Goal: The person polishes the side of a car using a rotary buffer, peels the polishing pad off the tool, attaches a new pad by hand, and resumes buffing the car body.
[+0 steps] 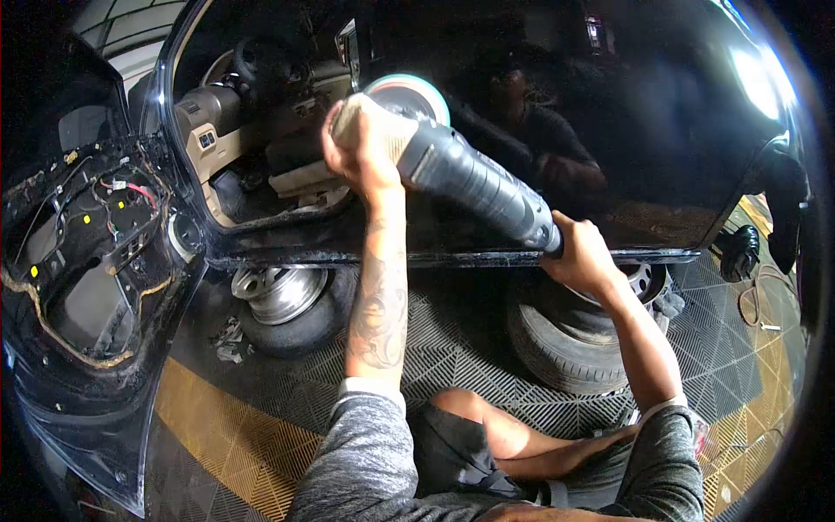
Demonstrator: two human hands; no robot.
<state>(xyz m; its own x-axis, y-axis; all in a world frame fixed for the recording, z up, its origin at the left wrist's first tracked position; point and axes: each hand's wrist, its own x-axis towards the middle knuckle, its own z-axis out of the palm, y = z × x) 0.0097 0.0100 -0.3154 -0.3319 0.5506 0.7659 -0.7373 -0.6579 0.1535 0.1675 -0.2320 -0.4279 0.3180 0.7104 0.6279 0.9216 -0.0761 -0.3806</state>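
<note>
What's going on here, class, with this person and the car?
A person holds a polisher in both hands, its round pad at the dark car panel. The left hand grips the rear end; the right hand is on the head. The stripped door stands open at the left of the view, and tyred wheels lie below the panel.

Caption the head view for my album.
Bare left hand and right hand hold a long black polisher at a glossy black car.
</note>
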